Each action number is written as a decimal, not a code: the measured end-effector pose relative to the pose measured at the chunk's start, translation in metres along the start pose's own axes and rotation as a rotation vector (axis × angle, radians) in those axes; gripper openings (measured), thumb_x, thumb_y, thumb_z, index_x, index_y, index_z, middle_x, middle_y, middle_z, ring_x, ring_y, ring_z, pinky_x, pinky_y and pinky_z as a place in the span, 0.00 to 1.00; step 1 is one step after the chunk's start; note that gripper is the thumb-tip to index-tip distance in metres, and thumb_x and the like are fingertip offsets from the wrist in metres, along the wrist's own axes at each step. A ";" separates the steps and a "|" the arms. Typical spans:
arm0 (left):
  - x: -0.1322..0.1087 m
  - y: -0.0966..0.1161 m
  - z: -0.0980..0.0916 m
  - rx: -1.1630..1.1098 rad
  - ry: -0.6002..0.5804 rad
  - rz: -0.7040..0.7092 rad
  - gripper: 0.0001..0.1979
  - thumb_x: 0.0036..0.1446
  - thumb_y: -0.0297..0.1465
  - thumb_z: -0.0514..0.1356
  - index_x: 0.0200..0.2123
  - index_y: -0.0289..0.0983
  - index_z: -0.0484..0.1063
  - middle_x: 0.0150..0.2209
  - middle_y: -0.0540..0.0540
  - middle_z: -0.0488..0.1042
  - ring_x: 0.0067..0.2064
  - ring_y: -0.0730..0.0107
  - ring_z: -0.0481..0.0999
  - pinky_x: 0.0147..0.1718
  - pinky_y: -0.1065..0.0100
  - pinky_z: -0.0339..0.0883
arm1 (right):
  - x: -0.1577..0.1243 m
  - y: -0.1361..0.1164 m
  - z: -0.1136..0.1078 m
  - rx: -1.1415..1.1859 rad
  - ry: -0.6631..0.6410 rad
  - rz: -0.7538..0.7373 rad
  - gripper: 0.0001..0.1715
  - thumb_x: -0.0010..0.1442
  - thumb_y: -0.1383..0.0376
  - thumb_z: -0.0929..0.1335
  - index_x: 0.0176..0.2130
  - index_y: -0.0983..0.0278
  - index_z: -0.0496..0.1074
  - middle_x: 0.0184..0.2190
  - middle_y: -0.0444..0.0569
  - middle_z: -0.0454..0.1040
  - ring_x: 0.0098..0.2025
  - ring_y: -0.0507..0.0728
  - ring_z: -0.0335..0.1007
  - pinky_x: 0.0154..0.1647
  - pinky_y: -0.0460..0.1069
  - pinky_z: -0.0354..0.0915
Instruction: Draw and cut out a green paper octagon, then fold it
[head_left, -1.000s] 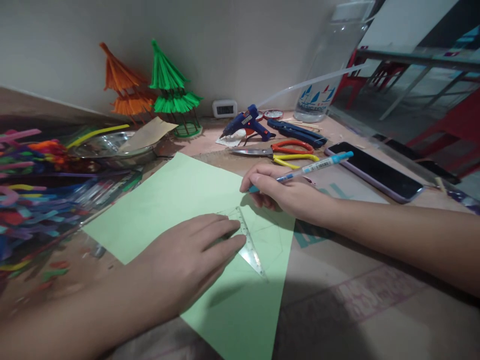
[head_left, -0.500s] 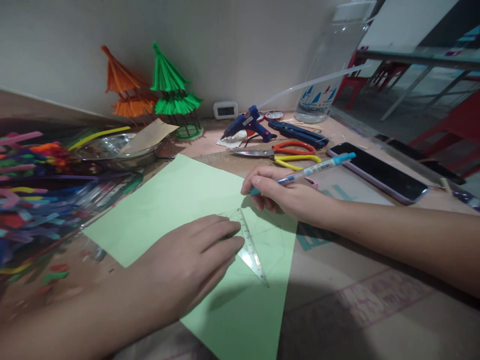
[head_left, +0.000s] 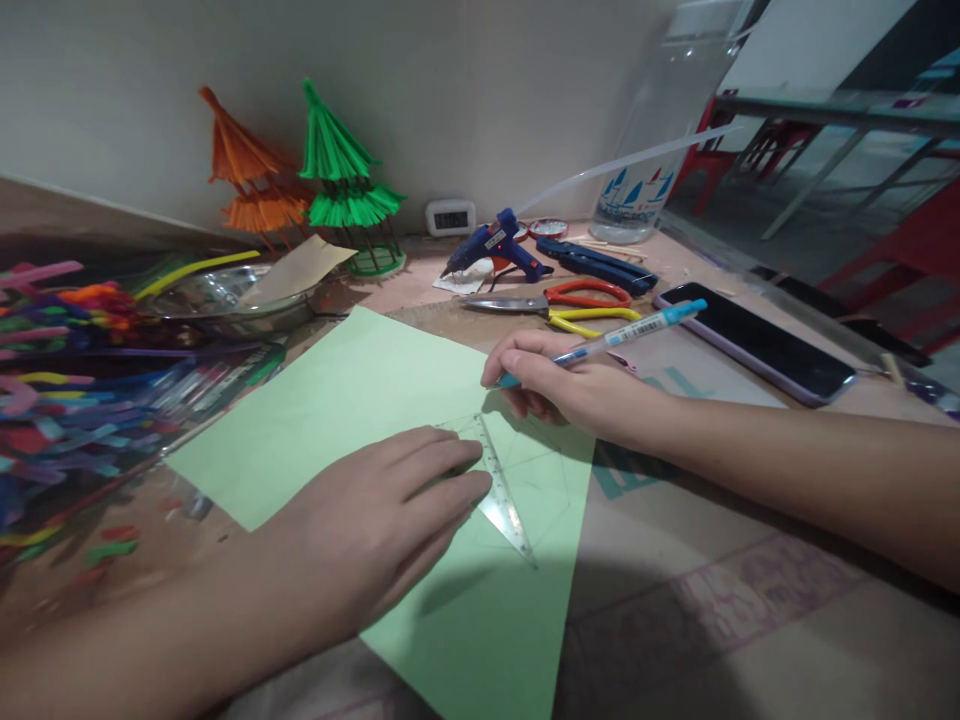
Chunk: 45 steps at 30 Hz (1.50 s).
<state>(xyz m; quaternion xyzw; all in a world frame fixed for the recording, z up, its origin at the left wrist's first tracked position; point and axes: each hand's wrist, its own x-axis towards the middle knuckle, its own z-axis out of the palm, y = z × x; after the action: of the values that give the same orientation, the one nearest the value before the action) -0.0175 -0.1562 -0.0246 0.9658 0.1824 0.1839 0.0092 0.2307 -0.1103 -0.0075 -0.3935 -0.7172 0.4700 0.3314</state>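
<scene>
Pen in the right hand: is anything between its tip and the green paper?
Nothing visible. The right hand holds the pen tip-down at the green paper, by the top corner of the clear ruler; the left hand lies flat on it, off to one side.

A plain pale wall backs the table; red chairs, seemingly plastic, stand at right in dim light.

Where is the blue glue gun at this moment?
In the head view, the blue glue gun lies centrally near the wall, just behind the scissors and right of the small white clock.
</scene>
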 end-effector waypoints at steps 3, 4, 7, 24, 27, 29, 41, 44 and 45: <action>-0.001 -0.001 0.001 0.006 -0.009 0.007 0.14 0.71 0.25 0.52 0.54 0.35 0.74 0.56 0.37 0.77 0.57 0.53 0.75 0.55 0.53 0.75 | 0.000 -0.001 0.000 -0.020 0.003 0.004 0.14 0.71 0.62 0.61 0.38 0.65 0.72 0.22 0.39 0.69 0.22 0.48 0.58 0.22 0.45 0.55; -0.001 -0.002 0.001 0.009 -0.008 0.009 0.15 0.71 0.25 0.52 0.55 0.35 0.74 0.57 0.37 0.77 0.58 0.53 0.75 0.55 0.52 0.75 | 0.000 -0.002 0.000 -0.026 0.002 0.001 0.14 0.71 0.62 0.61 0.38 0.65 0.72 0.22 0.39 0.69 0.22 0.48 0.59 0.22 0.45 0.55; 0.000 -0.002 0.001 0.010 -0.006 0.016 0.14 0.71 0.25 0.53 0.54 0.35 0.74 0.56 0.37 0.77 0.57 0.53 0.75 0.55 0.52 0.76 | -0.001 -0.001 -0.001 -0.043 0.004 -0.021 0.14 0.71 0.62 0.61 0.38 0.65 0.72 0.22 0.39 0.68 0.22 0.48 0.59 0.23 0.45 0.56; 0.001 -0.002 0.000 0.027 -0.013 0.022 0.14 0.72 0.26 0.51 0.53 0.33 0.75 0.55 0.37 0.78 0.55 0.50 0.78 0.54 0.49 0.76 | 0.000 0.000 0.001 -0.024 0.011 -0.009 0.13 0.71 0.64 0.62 0.38 0.66 0.73 0.21 0.39 0.69 0.21 0.48 0.58 0.21 0.44 0.54; 0.002 -0.001 -0.001 0.024 -0.013 0.018 0.14 0.72 0.26 0.51 0.53 0.33 0.75 0.55 0.37 0.78 0.55 0.51 0.78 0.54 0.49 0.76 | 0.000 0.000 0.001 -0.021 0.007 -0.001 0.13 0.71 0.64 0.62 0.38 0.66 0.73 0.21 0.39 0.69 0.21 0.48 0.58 0.21 0.44 0.54; 0.003 -0.001 -0.001 0.023 -0.010 0.017 0.14 0.72 0.26 0.51 0.52 0.33 0.75 0.54 0.37 0.79 0.54 0.52 0.78 0.54 0.50 0.77 | 0.001 0.000 0.001 -0.020 0.004 0.001 0.13 0.71 0.64 0.62 0.38 0.66 0.73 0.21 0.39 0.69 0.20 0.48 0.58 0.20 0.44 0.54; 0.002 -0.001 -0.002 0.012 -0.014 0.019 0.14 0.72 0.25 0.52 0.51 0.32 0.77 0.54 0.36 0.79 0.55 0.53 0.79 0.55 0.52 0.76 | 0.000 0.001 0.000 -0.032 0.000 0.004 0.13 0.71 0.63 0.62 0.38 0.65 0.73 0.22 0.40 0.70 0.21 0.48 0.58 0.22 0.44 0.54; 0.003 -0.001 -0.003 0.013 -0.015 0.013 0.15 0.72 0.25 0.52 0.52 0.32 0.76 0.54 0.36 0.79 0.55 0.52 0.79 0.56 0.51 0.75 | 0.000 0.001 0.000 -0.033 -0.005 -0.012 0.13 0.71 0.63 0.62 0.39 0.65 0.73 0.22 0.39 0.69 0.21 0.48 0.58 0.22 0.45 0.54; 0.003 0.000 -0.003 0.017 -0.017 0.013 0.15 0.72 0.25 0.51 0.52 0.32 0.76 0.54 0.36 0.79 0.56 0.52 0.79 0.56 0.50 0.76 | 0.000 0.001 0.000 -0.037 -0.005 -0.011 0.13 0.71 0.63 0.62 0.39 0.65 0.73 0.22 0.39 0.69 0.21 0.48 0.58 0.23 0.45 0.54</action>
<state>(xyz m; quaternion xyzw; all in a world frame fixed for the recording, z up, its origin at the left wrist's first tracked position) -0.0163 -0.1549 -0.0209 0.9686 0.1774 0.1743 0.0013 0.2307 -0.1098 -0.0080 -0.3946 -0.7288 0.4558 0.3248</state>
